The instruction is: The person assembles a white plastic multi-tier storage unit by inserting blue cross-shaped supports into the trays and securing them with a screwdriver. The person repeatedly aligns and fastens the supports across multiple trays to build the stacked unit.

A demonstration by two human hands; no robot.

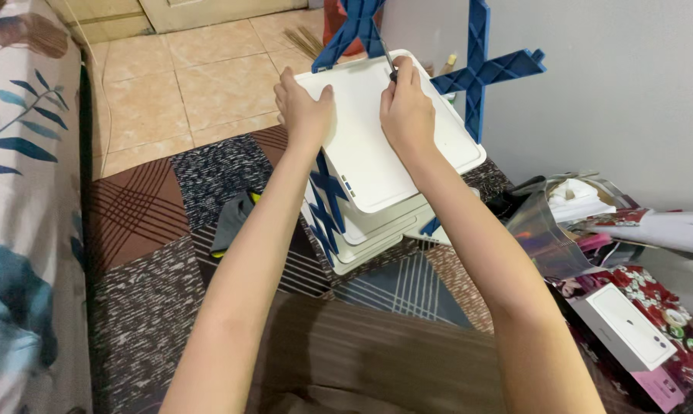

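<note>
On top of the white shelf rack (377, 146), both hands are at work. The left hand (304, 103) lies open with fingers spread, pressing flat on the rack's top tray near its left edge. The right hand (406, 107) is closed around a thin dark tool (390, 65), its tip set against the far edge of that tray. Blue cross braces (480, 73) rise behind the rack and run down its left side. The rack stands on a patchwork rug (154, 253). Right of the rack, a white box (626, 326) lies among clutter.
</note>
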